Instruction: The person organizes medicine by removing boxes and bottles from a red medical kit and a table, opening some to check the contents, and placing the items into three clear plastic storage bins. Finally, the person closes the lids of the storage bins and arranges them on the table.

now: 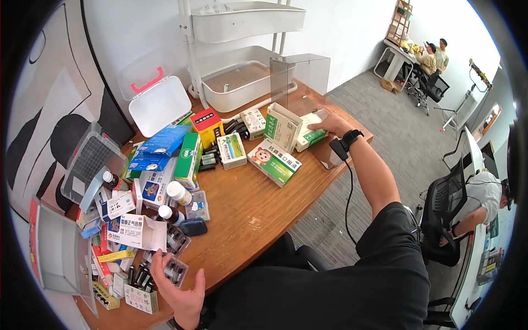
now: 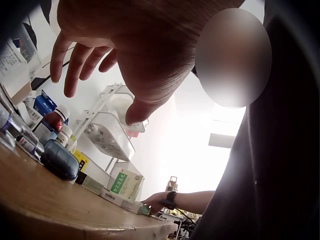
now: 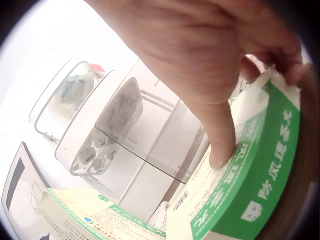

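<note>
At the near edge of the wooden table (image 1: 253,220), read as a dial with twelve toward the trolley, the left hand (image 1: 179,294) is at seven o'clock, fingers apart and thumb spread wide, gripping nothing; it appears left free, perhaps for balance. At eight, a small dark case (image 1: 194,226) lies beside white-capped bottles (image 1: 179,192), which stand upright, presumably because their bases are steady. Close to nine, an open white carton (image 1: 132,231) rests on the heap, its flap turned outward, as though set down wherever the pile would bear it.

Farther out, at one, a box with a cartoon face (image 1: 278,165) lies flat, the surest pose for so broad a carton. Behind it a green-and-white box (image 1: 282,129) stands upright. Between one and two, the right hand (image 1: 331,125) grips the handled box (image 1: 309,136), thumb pressed on the broad printed face (image 3: 217,155) and fingers over its end, probably to steady it without crushing the card. At eleven, a red-topped yellow box (image 1: 208,127) stands among small bottles.

Beyond, a clear panel (image 1: 311,77) rises at one, the white trolley (image 1: 250,22) at twelve; farthest, at two, are two people (image 1: 429,55).
</note>
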Motion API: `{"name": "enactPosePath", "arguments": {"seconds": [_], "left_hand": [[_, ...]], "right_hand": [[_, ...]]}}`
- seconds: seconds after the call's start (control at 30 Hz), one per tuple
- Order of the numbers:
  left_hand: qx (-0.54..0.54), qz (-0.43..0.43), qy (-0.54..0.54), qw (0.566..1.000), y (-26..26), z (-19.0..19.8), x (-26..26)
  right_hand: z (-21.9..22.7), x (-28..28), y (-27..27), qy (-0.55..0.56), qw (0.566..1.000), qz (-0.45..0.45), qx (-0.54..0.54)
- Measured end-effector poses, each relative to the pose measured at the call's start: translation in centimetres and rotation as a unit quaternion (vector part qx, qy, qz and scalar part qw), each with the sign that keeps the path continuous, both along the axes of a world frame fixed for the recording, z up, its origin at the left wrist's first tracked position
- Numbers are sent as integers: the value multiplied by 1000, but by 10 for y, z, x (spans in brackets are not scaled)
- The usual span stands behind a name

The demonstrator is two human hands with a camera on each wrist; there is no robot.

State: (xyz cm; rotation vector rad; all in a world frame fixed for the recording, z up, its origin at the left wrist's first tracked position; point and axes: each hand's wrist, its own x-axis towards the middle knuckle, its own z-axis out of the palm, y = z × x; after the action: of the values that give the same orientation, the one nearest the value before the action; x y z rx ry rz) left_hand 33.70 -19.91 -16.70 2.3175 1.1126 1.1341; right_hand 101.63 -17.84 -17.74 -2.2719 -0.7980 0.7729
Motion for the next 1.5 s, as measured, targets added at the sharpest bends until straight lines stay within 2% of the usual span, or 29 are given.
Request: {"name": "enactPosePath", "arguments": {"seconds": [0.07, 0.2, 0.3, 0.37, 0.4, 0.43, 0.6, 0.63, 0.7, 0.73, 0.8, 0.83, 0.93, 0.97, 1.03, 1.1, 1.23, 1.3, 1.33, 1.4, 1.5], "left_hand": [[-3, 1, -1, 1000, 0, -1, -2], [-3, 1, -5, 1000, 0, 0, -2], [0, 1, -11, 1000, 0, 1, -3], [0, 1, -11, 1000, -1, 0, -3], [-1, 0, -11, 1000, -1, 0, -2], [-1, -1, -11, 1000, -1, 0, -2], [6, -3, -2, 1000, -1, -1, 2], [11, -2, -4, 1000, -2, 0, 3], [15, 0, 6, 1000, -3, 5, 3], [18, -4, 12, 1000, -3, 7, 2], [22, 7, 13, 1000, -4, 6, -1], [26, 8, 10, 1000, -4, 5, -2], [20, 14, 12, 1000, -4, 0, -5], [15, 11, 10, 1000, -4, -1, -6], [16, 19, 18, 1000, -4, 0, -4], [39, 1, 20, 999, -2, -1, -4], [67, 1, 49, 997, -2, 0, -9], [61, 3, 59, 996, -3, -2, -16], [56, 1, 70, 996, -3, -3, -22], [71, -21, 90, 993, -3, -5, -34], [74, -56, 127, 988, -6, -10, -55]], "right_hand": [[7, -10, -3, 34, 999, -5, 11], [23, -32, -9, 24, 998, 7, 51], [22, -34, -6, 39, 993, -23, 113], [17, -34, -3, -170, 968, -40, 182], [39, -63, -8, -241, 949, -25, 204], [47, -79, -7, -239, 949, -23, 203], [65, -123, 8, -359, 904, 75, 219], [62, -121, 13, -356, 904, 78, 222], [53, -113, 29, -306, 938, 107, 123], [52, -111, 32, -302, 938, 115, 126], [54, -109, 35, -203, 958, 129, 155], [57, -112, 36, -200, 958, 136, 155], [74, -137, 26, -168, 967, 95, 168], [79, -148, 22, -163, 967, 101, 167], [86, -167, 17, -309, 937, 137, 90], [73, -150, 21, -308, 931, 167, 99], [67, -148, 21, -253, 948, 139, 138], [60, -155, 16, -377, 902, 76, 196], [60, -161, 11, -376, 903, 77, 195], [67, -188, -1, -486, 800, 58, 348], [57, -233, -34, -430, 799, 112, 406]]}}
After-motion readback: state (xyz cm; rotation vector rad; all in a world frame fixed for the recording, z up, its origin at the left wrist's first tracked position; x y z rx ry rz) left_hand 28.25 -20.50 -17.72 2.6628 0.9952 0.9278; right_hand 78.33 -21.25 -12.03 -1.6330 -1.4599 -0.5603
